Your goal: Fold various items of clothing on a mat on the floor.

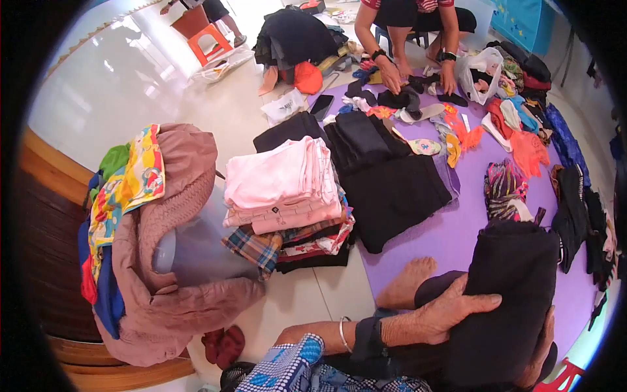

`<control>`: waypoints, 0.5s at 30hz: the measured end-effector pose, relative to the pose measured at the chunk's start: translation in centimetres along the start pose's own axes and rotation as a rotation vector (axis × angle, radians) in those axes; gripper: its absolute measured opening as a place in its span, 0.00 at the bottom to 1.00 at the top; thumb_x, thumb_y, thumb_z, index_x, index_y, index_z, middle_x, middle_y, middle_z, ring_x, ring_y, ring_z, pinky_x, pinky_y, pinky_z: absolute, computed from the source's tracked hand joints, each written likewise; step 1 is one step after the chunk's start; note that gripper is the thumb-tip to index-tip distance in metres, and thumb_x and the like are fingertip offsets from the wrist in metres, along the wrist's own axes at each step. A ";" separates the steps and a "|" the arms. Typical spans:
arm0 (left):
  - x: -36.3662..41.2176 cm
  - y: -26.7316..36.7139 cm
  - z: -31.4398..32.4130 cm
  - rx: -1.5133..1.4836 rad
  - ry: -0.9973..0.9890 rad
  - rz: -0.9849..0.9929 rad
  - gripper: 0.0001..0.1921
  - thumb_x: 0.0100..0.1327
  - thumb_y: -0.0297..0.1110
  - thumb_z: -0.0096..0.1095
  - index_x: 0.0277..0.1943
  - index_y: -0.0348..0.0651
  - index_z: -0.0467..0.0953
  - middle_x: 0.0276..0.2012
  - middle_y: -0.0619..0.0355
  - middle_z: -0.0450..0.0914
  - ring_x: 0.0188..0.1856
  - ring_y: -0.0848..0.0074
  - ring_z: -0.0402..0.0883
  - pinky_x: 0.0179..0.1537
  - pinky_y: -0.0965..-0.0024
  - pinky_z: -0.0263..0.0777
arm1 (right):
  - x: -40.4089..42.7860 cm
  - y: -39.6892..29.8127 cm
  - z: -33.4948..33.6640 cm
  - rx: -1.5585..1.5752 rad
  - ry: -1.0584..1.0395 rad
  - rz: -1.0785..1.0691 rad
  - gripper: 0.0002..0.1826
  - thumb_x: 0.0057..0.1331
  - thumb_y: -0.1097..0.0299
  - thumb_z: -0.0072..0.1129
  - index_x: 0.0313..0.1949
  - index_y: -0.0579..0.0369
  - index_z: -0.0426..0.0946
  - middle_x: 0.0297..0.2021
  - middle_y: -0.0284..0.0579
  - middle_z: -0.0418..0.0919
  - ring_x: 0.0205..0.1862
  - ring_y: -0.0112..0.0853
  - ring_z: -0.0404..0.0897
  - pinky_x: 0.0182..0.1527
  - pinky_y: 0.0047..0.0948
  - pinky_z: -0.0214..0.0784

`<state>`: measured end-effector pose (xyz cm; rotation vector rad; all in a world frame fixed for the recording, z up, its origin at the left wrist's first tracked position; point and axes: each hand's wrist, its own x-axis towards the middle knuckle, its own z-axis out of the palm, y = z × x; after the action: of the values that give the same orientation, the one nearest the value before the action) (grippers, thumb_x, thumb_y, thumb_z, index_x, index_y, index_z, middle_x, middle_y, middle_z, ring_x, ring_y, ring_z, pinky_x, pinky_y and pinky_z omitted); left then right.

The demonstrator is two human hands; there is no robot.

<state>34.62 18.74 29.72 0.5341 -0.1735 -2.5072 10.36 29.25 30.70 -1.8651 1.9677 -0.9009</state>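
A folded black garment [509, 294] lies upright across my lap, long and narrow. My left hand [441, 313] holds its left side, thumb pressed on the front face. Along the opposite edge my right hand [542, 343] grips it, partly hidden behind the cloth. In front of me a folded black garment [392, 196] rests on the purple mat [470, 181], with more folded black clothes [362, 137] behind it. Left of these stands a stack topped by folded pink clothes [279, 176], with a plaid garment [254, 245] jutting out below.
A mauve padded jacket [191, 304] drapes over a bin at left. Across the mat a crouching person's hands [392, 76] touch dark socks [401, 98]. Loose clothes [514, 127], a phone [322, 105], a white plastic bag [482, 73] and a dark clothes heap [299, 39] lie around.
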 end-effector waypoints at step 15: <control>-4.4 13.0 -2.6 0.479 0.166 0.559 0.22 0.55 0.23 0.64 0.53 0.37 0.70 0.44 0.49 0.79 0.43 0.65 0.82 0.46 0.61 0.78 | -4.4 -5.0 -9.5 1.115 -0.094 0.219 0.32 0.68 0.64 0.47 0.65 0.68 0.50 0.49 0.59 0.72 0.45 0.43 0.75 0.51 0.38 0.65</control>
<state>45.54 10.38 31.90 0.7565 -0.7586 -1.8614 9.20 35.93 40.07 -0.9868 1.1252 -1.3864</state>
